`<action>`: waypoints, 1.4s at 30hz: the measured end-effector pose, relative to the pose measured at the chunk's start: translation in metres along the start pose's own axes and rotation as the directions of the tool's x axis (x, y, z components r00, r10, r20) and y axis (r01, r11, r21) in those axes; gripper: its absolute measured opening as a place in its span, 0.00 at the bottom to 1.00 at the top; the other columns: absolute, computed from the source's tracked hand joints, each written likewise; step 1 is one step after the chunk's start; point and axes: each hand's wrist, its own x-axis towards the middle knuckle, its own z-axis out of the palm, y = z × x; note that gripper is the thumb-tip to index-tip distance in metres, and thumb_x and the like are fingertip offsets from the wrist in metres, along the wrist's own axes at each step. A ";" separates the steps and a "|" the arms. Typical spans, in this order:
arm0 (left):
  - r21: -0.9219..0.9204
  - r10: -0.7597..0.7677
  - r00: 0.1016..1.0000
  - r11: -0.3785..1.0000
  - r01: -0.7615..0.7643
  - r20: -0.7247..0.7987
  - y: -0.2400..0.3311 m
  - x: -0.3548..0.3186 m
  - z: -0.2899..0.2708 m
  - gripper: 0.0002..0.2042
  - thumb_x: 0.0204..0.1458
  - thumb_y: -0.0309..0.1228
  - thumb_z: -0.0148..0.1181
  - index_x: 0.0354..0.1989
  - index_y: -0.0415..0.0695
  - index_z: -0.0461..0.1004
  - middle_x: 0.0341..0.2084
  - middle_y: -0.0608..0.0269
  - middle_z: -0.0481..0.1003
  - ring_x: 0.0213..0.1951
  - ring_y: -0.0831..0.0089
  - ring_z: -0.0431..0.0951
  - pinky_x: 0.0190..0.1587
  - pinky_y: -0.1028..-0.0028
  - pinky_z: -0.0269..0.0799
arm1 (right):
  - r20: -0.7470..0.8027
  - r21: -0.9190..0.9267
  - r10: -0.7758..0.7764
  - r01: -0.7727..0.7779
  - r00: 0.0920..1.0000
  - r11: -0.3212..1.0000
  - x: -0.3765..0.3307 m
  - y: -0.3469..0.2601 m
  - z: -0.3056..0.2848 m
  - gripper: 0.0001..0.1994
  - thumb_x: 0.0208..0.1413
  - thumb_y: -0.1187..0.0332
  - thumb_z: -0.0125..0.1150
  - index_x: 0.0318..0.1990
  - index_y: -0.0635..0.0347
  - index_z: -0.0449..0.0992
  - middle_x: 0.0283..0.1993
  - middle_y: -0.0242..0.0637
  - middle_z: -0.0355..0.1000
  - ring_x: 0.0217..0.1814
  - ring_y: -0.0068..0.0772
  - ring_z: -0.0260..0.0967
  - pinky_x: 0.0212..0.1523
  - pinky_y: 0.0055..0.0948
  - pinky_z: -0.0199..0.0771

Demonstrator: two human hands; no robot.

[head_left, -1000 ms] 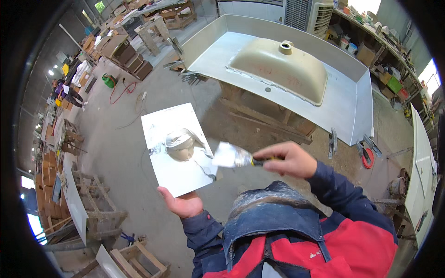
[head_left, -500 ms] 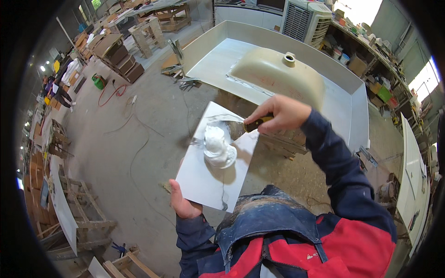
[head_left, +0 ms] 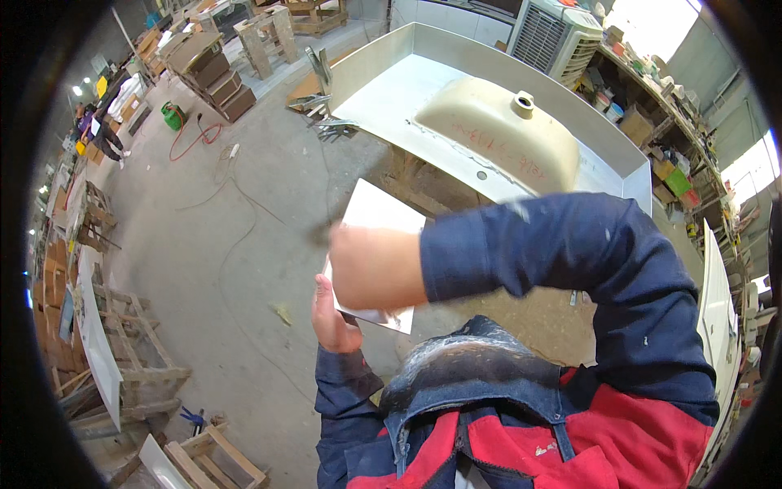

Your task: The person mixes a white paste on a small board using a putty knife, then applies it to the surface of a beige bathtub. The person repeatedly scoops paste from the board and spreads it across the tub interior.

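My left hand point(head_left: 332, 322) grips the lower left edge of a white rectangular board point(head_left: 380, 202), its thumb along the edge and its other fingers mostly hidden underneath. Across the board reaches my right hand point(head_left: 376, 267), smeared by motion, closed round a putty knife whose handle it hides. A dark blur point(head_left: 321, 235) beside that hand seems to be the blade. The white paste on the board is covered by my right hand and forearm. Beyond the board, a cream sink basin point(head_left: 489, 134) lies upside down on a white countertop point(head_left: 371, 102) with raised sides.
Metal clamps point(head_left: 326, 122) stick out at the countertop's left corner. A red hose point(head_left: 195, 143) and a thin cable cross the floor at left, near a green gas cylinder point(head_left: 173, 116). Wooden frames point(head_left: 134, 326) stand lower left. An air cooler point(head_left: 554, 41) is behind. Far left, a person point(head_left: 104, 134) stands.
My right hand has swept left and nearer across the board, from its right edge to its left side, and now covers the paste. The board has shifted slightly and tilted.
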 end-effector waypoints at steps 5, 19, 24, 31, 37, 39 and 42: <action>-0.123 0.078 0.994 0.988 -0.088 -0.078 0.015 0.005 -0.014 0.28 0.68 0.49 0.46 0.63 0.36 0.66 0.58 0.55 0.72 0.59 0.60 0.73 0.61 0.62 0.68 | 0.019 -0.128 0.041 -0.038 0.999 0.991 -0.043 0.019 -0.004 0.04 0.50 0.64 0.64 0.27 0.49 0.82 0.28 0.25 0.72 0.41 0.29 0.72 0.46 0.33 0.68; -0.122 0.423 0.905 0.896 -0.426 -0.051 0.006 0.017 0.022 0.31 0.65 0.50 0.51 0.68 0.39 0.60 0.62 0.55 0.68 0.61 0.57 0.70 0.62 0.57 0.66 | 0.630 0.504 0.452 0.111 0.632 -0.857 -0.101 -0.038 0.092 0.12 0.65 0.66 0.55 0.53 0.59 0.71 0.32 0.33 0.76 0.15 0.17 0.61 0.10 0.17 0.55; -0.041 0.360 0.929 0.933 -0.358 0.081 0.007 0.005 0.011 0.31 0.65 0.50 0.49 0.70 0.41 0.59 0.64 0.56 0.67 0.63 0.59 0.70 0.64 0.57 0.65 | 0.575 0.669 0.617 0.126 0.538 -0.733 -0.083 0.019 0.086 0.12 0.64 0.66 0.56 0.52 0.59 0.75 0.31 0.33 0.75 0.16 0.16 0.62 0.10 0.18 0.53; -0.207 0.218 0.975 0.953 -0.223 -0.046 0.001 0.005 0.014 0.30 0.65 0.47 0.52 0.67 0.37 0.62 0.62 0.55 0.69 0.61 0.59 0.70 0.64 0.58 0.65 | -0.131 0.874 0.803 -0.314 0.581 0.370 -0.073 0.015 0.099 0.19 0.50 0.71 0.64 0.52 0.59 0.79 0.41 0.45 0.81 0.40 0.40 0.80 0.44 0.35 0.78; -0.037 0.264 0.961 0.963 -0.268 -0.076 0.003 -0.007 -0.019 0.28 0.65 0.44 0.53 0.67 0.37 0.61 0.60 0.55 0.70 0.60 0.58 0.72 0.63 0.57 0.67 | 0.029 0.766 0.695 -0.462 0.719 0.446 -0.092 0.030 0.053 0.18 0.47 0.70 0.64 0.48 0.52 0.83 0.40 0.45 0.81 0.39 0.46 0.79 0.44 0.38 0.78; -0.056 0.246 0.968 0.967 -0.248 -0.048 -0.005 -0.005 -0.012 0.29 0.65 0.44 0.53 0.67 0.36 0.61 0.61 0.55 0.69 0.60 0.58 0.72 0.62 0.57 0.67 | -0.169 0.758 0.781 -0.427 0.602 0.493 -0.080 0.050 0.059 0.18 0.47 0.71 0.64 0.48 0.57 0.82 0.42 0.46 0.81 0.41 0.47 0.79 0.45 0.39 0.78; -0.103 0.229 0.971 0.966 -0.235 -0.072 -0.009 0.002 -0.010 0.29 0.65 0.44 0.53 0.67 0.36 0.61 0.61 0.55 0.69 0.60 0.58 0.72 0.63 0.57 0.67 | -0.108 0.754 0.731 -0.424 0.674 0.502 -0.052 0.024 0.087 0.16 0.48 0.69 0.66 0.46 0.57 0.83 0.41 0.50 0.80 0.41 0.52 0.78 0.45 0.39 0.77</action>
